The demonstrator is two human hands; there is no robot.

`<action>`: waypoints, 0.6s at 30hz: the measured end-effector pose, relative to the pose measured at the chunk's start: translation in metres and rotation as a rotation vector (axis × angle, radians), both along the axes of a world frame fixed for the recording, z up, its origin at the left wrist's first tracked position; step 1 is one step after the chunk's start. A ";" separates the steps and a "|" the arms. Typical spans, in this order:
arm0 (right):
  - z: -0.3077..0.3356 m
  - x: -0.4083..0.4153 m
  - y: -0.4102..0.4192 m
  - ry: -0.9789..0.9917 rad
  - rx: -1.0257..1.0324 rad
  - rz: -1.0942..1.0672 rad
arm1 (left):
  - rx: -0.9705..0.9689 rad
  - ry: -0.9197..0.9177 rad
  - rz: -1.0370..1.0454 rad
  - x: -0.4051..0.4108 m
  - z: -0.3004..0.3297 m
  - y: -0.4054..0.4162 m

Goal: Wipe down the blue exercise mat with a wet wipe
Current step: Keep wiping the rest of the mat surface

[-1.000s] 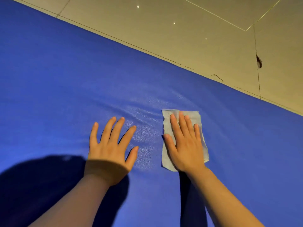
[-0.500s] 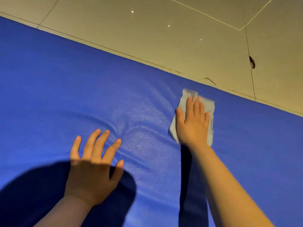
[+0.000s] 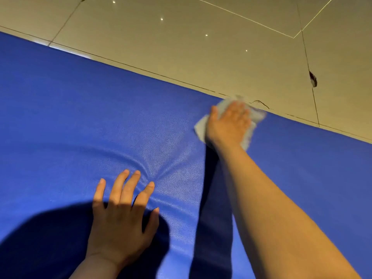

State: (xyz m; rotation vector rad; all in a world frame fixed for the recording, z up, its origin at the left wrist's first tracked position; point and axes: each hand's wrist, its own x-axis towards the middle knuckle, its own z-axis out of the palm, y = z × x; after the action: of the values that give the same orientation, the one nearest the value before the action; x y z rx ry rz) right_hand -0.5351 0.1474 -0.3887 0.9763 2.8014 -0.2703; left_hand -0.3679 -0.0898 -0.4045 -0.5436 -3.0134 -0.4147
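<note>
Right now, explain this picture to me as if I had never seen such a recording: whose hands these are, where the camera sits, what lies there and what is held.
There is no machine here. A person wears one wide-angle camera on the head, looking forward and down, so both arms reach into the picture from the bottom. The big blue surface is an exercise mat lying on a tiled floor. The left hand lies flat on the mat with its fingers spread; the mat wrinkles around it. The right hand is stretched out to the mat's far edge, pressing a pale wet wipe flat against the mat. There is no closed grip on the wipe: the fingers look straight, though this hand is blurred. The dark patches are shadows.
</note>
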 end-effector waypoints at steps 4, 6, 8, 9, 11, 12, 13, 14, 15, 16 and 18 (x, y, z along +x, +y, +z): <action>0.001 -0.002 -0.087 0.022 -0.057 0.580 | 0.006 0.026 0.009 -0.001 -0.001 0.000; 0.006 0.014 -0.095 0.009 -0.097 0.858 | 0.011 0.020 0.010 -0.001 -0.002 -0.001; 0.011 0.020 -0.065 0.000 -0.109 0.961 | 0.021 0.016 0.011 -0.003 0.000 -0.002; 0.011 0.021 -0.041 -0.004 -0.099 0.922 | 0.019 0.014 0.013 -0.003 0.000 -0.001; 0.009 0.027 0.016 -0.015 -0.042 0.723 | 0.011 0.017 0.011 -0.003 0.002 0.000; 0.009 0.033 0.045 -0.023 -0.014 0.594 | 0.012 0.033 0.008 -0.003 0.002 0.001; 0.009 0.041 0.072 -0.036 0.003 0.467 | 0.013 0.046 0.009 -0.003 0.002 0.002; 0.011 0.051 0.094 -0.050 0.006 0.355 | 0.009 0.049 0.011 -0.003 0.002 0.002; 0.013 0.059 0.107 -0.053 0.001 0.270 | 0.002 0.044 0.013 -0.002 0.001 0.002; 0.012 0.065 0.112 -0.040 -0.009 0.205 | 0.000 0.040 0.013 -0.002 0.000 0.000; 0.009 0.066 0.096 -0.002 -0.016 0.076 | 0.002 0.045 0.016 -0.002 -0.001 -0.001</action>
State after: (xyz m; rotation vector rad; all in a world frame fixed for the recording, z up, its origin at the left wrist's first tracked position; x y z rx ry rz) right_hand -0.4688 0.2435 -0.3798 0.8637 2.8228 -0.2807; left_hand -0.3701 -0.0904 -0.4051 -0.5216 -2.9717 -0.3992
